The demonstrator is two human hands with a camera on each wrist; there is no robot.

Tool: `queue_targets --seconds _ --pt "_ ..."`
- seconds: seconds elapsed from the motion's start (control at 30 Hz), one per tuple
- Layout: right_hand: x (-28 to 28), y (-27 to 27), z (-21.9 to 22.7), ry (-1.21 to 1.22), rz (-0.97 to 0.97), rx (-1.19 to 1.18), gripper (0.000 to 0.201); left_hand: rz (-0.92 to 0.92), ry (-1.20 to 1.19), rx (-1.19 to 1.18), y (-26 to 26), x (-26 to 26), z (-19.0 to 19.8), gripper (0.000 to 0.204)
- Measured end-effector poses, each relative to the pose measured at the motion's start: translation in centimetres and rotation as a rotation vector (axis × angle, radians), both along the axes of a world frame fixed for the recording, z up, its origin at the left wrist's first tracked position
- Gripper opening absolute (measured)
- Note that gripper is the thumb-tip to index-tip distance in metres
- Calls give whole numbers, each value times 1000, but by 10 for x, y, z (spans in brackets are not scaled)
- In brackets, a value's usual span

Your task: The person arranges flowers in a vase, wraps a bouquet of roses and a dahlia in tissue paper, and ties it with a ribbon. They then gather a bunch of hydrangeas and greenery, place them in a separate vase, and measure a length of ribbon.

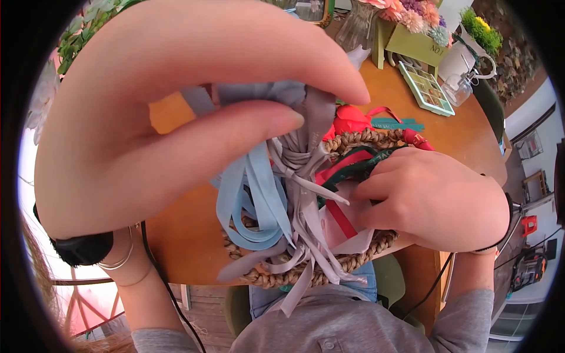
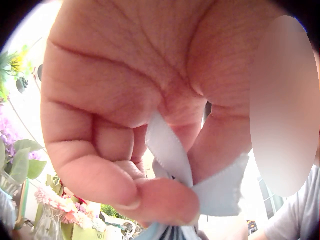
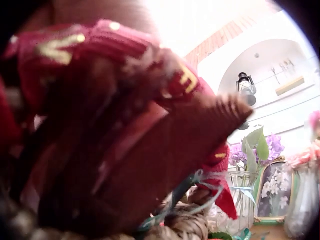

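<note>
In the head view my left hand (image 1: 112, 129) is raised over a woven basket (image 1: 259, 276). Its thumb and fingers pinch the top of a tied bundle of grey ribbons (image 1: 297, 156), and a ribbon end (image 2: 170, 145) sticks up past the fingers in the left wrist view. Looped light blue ribbon (image 1: 235, 206) hangs beside the bundle. My right hand (image 1: 432, 197) reaches into the basket's right side with bent fingers, among dark green ribbon (image 1: 344, 170) and red ribbon (image 1: 341, 219). Whether those fingers grip a ribbon I cannot tell. Lettered red ribbon (image 3: 105, 40) fills much of the right wrist view.
A red flower (image 1: 351, 119) and teal ribbon (image 1: 397, 125) lie behind the basket on the wooden table (image 1: 182, 235). Farther back stand a compartment box (image 1: 426, 88), a glass bottle (image 1: 458, 89), a green flower box (image 1: 412, 44) and a glass vase (image 1: 356, 26).
</note>
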State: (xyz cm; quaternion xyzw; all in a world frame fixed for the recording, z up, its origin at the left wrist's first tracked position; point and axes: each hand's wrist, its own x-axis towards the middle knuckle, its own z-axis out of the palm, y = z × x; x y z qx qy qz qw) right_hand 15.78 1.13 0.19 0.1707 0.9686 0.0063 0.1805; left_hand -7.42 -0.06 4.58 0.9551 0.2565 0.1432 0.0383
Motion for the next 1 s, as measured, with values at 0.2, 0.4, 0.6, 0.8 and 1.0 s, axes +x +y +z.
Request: queue_targets --seconds 0.2,0.4,0.6,0.8,1.0 --pt "3 -4 10 215 9 -101 19 -6 12 -17 1 -2 1 38" --pt "-6 -1 -4 438 -51 -76 19 41 36 -25 -1 -1 0 37" --pt "-4 9 -2 419 -142 -4 15 91 6 -91 -3 3 0 35" --pt "4 9 -2 421 -9 145 17 99 0 -84 -1 2 -2 33" --pt "9 5 10 283 -49 55 26 126 -5 -87 -3 2 -1 33"
